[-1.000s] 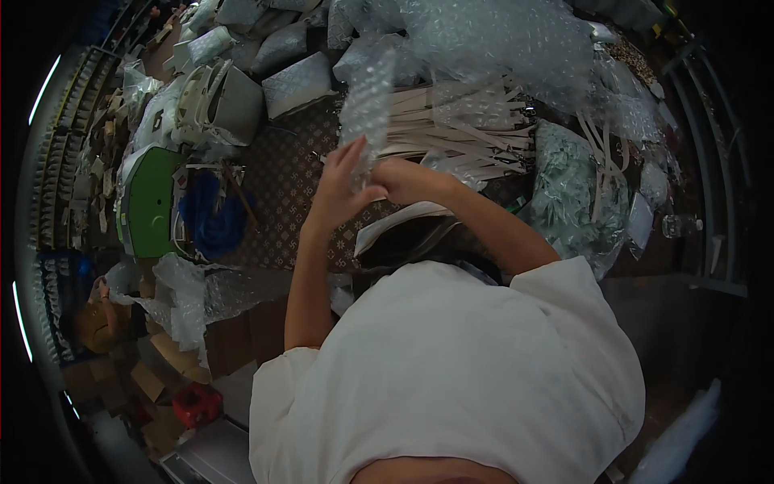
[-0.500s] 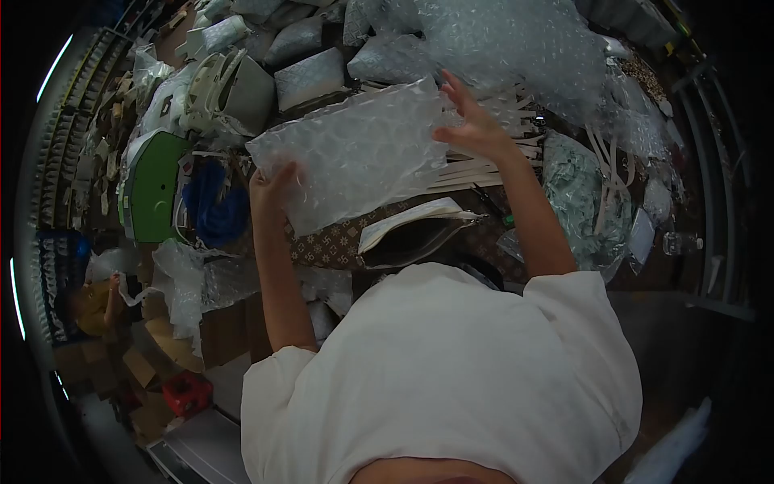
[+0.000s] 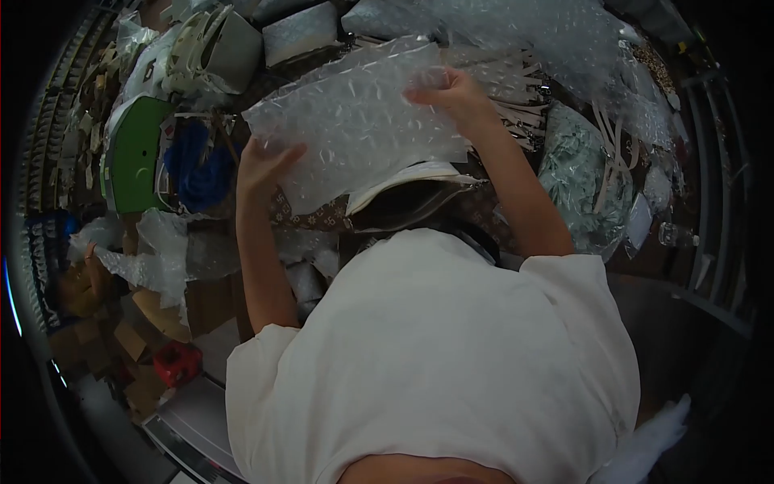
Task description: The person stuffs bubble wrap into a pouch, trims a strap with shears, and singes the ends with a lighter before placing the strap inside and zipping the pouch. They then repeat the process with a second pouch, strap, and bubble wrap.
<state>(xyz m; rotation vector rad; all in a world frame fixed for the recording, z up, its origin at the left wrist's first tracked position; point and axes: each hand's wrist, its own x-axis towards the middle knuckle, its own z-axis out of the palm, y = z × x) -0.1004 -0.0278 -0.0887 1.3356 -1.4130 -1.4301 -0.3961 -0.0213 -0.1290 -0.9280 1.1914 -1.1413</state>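
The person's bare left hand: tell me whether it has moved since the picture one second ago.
Yes. The left hand has moved leftward in the view, closer to the green, curved-edged panel on the left.

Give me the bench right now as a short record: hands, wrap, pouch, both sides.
Left hand: gripping the sheet's left end
Right hand: gripping the sheet's right end
Bubble-wrap sheet: translucent, spread between the hands
Pouch: mouth open, dark inside, between sheet and shirt
Left side: green panel, blue bundle
Right side: pale-green bagged material
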